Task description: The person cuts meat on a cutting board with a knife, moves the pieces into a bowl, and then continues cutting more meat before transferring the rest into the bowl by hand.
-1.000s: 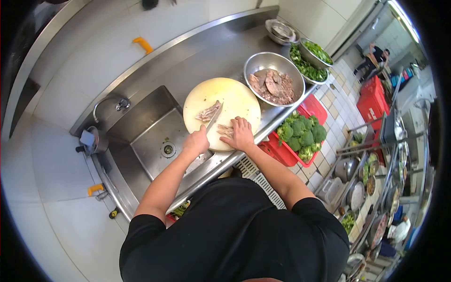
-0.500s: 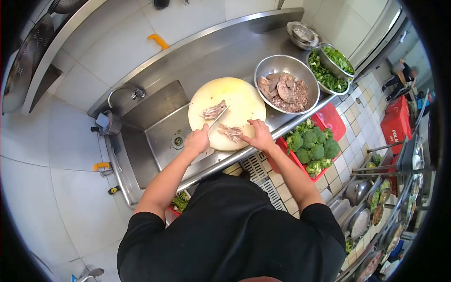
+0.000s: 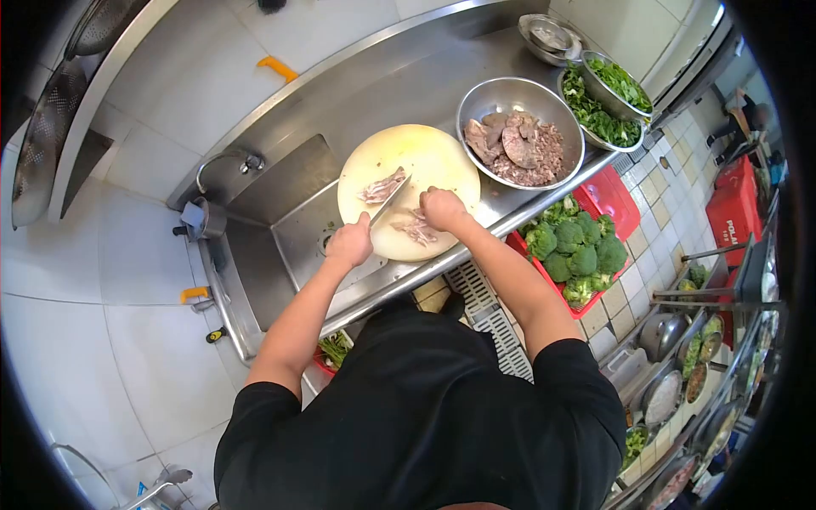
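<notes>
My left hand (image 3: 350,243) is wrapped round the handle of a knife (image 3: 392,201), its blade slanting up and right across the round cutting board (image 3: 410,146). One piece of pale pink raw meat (image 3: 382,186) lies left of the blade. Right of it, a second piece of raw meat (image 3: 415,228) lies by my right hand (image 3: 443,209), whose fingers are curled closed at the meat's upper right end. The fingertips are mostly hidden beneath that hand. The board rests across the sink's edge.
A steel bowl (image 3: 568,110) of minced and sliced meat stands right of the board. Behind it are bowls of leafy greens (image 3: 618,87). A red crate (image 3: 626,208) of broccoli (image 3: 585,257) sits below the counter. The sink basin (image 3: 255,276) and tap (image 3: 252,162) lie left.
My right hand has moved up from the board's lower edge, and its spread fingers have curled closed at the right meat piece. My left hand still holds the knife; the view has shifted slightly.
</notes>
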The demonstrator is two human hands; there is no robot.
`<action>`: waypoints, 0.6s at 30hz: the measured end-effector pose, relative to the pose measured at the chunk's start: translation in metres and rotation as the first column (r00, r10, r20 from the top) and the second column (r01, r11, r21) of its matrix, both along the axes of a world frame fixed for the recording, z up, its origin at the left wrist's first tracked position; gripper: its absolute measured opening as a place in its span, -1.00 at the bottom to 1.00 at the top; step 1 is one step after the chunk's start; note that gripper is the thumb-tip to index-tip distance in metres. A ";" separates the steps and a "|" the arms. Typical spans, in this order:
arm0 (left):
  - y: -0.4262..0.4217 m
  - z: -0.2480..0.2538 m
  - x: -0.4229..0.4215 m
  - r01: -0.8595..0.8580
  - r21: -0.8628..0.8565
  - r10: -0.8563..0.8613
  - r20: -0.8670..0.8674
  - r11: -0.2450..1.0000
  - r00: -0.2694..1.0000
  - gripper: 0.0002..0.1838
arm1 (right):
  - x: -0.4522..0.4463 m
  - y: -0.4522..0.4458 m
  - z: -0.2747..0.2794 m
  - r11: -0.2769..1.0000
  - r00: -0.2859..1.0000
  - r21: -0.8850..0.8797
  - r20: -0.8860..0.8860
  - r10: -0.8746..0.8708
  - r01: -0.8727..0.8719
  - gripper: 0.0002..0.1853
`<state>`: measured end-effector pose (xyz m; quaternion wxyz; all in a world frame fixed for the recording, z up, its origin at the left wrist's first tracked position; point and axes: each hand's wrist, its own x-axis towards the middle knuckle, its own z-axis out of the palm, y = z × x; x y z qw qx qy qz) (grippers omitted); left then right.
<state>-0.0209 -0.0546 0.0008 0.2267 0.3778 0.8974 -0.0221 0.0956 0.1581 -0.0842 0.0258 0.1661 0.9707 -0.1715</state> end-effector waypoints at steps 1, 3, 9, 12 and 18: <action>0.001 0.000 -0.001 -0.001 0.005 0.000 0.010 1.000 1.000 -0.73 | 0.000 0.005 -0.001 0.995 1.000 -0.093 0.008 -0.025 0.025 -0.78; -0.002 0.002 -0.003 0.001 0.014 -0.001 0.027 1.000 1.000 -0.74 | -0.001 0.015 -0.001 0.957 0.997 -0.278 0.030 -0.077 0.082 -0.75; -0.003 0.008 -0.010 0.013 0.010 -0.014 0.086 1.000 0.996 -0.71 | 0.008 0.026 -0.010 0.752 0.953 -0.640 -0.102 -0.286 0.158 -0.75; -0.004 0.006 -0.019 0.015 0.055 -0.022 0.132 0.998 0.991 -0.68 | 0.011 0.019 -0.006 0.711 0.946 -0.674 -0.054 -0.319 0.201 -0.73; -0.009 -0.002 -0.036 0.050 0.095 -0.067 0.187 0.994 0.980 -0.69 | 0.006 0.011 0.001 0.635 0.983 -0.757 0.052 -0.176 0.154 -0.71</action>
